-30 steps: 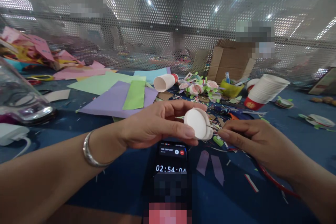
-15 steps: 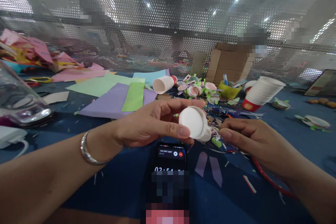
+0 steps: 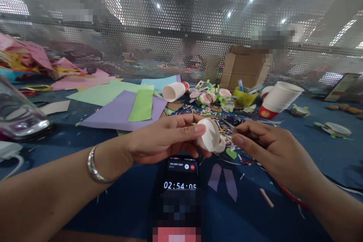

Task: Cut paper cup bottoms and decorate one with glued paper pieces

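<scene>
My left hand (image 3: 170,136), with a silver bangle on its wrist, holds a white cut-down paper cup bottom (image 3: 209,136) between thumb and fingers. The round flat base faces partly toward me, and a small curled flap sticks out at its lower right. To the right, my right hand (image 3: 261,143) is closed, thumb against the fingers, a little apart from the cup piece. What it pinches is hidden; a thin dark sliver shows near its fingertips. Two purple paper strips (image 3: 222,182) lie below, and a phone (image 3: 178,181) showing a timer stands nearer me.
Paper scraps litter the blue table around a pile of small paper-cup turtles (image 3: 208,96). A stack of paper cups (image 3: 280,100), a yellow cup (image 3: 245,96) and a lying cup (image 3: 174,91) stand behind. Coloured sheets (image 3: 119,111) and a clear bottle (image 3: 21,111) are left.
The cup piece has turned in my left hand, its base now angled more sideways, and a shadow falls across it. My right hand has come slightly closer. The view has shifted a little.
</scene>
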Tool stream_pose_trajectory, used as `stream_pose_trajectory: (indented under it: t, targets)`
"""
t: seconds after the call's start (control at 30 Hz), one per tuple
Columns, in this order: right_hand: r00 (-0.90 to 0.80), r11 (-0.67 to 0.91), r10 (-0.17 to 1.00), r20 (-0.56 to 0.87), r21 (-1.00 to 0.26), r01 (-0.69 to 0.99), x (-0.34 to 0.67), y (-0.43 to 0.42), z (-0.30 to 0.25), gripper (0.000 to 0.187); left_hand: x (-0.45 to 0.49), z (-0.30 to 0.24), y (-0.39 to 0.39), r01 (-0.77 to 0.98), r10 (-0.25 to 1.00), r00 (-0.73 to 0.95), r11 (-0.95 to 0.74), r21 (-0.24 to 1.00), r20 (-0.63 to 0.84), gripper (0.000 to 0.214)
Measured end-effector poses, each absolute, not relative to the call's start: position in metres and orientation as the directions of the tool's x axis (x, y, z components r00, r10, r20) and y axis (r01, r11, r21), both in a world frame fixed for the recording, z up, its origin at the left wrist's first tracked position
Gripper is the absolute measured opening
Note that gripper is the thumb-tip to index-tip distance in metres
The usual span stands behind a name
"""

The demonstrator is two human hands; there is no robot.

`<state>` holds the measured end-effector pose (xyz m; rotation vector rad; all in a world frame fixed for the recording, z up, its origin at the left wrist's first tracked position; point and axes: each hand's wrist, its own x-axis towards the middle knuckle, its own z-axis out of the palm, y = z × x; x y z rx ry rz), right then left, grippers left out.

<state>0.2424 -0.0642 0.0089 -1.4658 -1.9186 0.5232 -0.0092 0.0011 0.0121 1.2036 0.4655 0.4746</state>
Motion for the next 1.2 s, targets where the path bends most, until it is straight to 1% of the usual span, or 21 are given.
stream_pose_trajectory:
  t: [0.1,0.23,0.37,0.7,0.9,1.07,1.2]
  targets:
    - [-0.155,0.309,0.942,0.297,-0.59,0.746,0.244,-0.066,0.006,0.035,-0.008,0.009,0.003,-0.077,0.557,0.823,0.302,0.95,-0.11,0.029]
    - [-0.201,0.363,0.919,0.338,-0.533,0.765,0.244,-0.067,0.005,0.031,-0.006,0.009,0.003,-0.05,0.554,0.824,0.283,0.958,-0.121,0.028]
    - [-0.232,0.387,0.914,0.332,-0.548,0.742,0.243,-0.067,0.005,0.03,-0.003,0.013,-0.001,-0.025,0.576,0.808,0.241,0.97,-0.122,0.03]
    - [-0.275,0.382,0.922,0.271,-0.536,0.753,0.242,-0.068,0.005,0.041,-0.002,0.015,-0.005,0.03,0.589,0.798,0.164,0.986,-0.122,0.035]
    - [-0.295,0.392,0.919,0.261,-0.538,0.746,0.242,-0.068,0.005,0.044,-0.002,0.014,-0.004,0.023,0.574,0.81,0.176,0.984,-0.121,0.034]
    - [-0.311,0.391,0.92,0.236,-0.555,0.735,0.242,-0.068,0.008,0.042,-0.004,0.015,-0.004,0.006,0.56,0.823,0.166,0.986,-0.1,0.031]
    - [-0.329,0.394,0.918,0.219,-0.572,0.719,0.243,-0.069,0.01,0.04,-0.005,0.018,-0.004,0.027,0.547,0.826,0.199,0.98,-0.134,0.036]
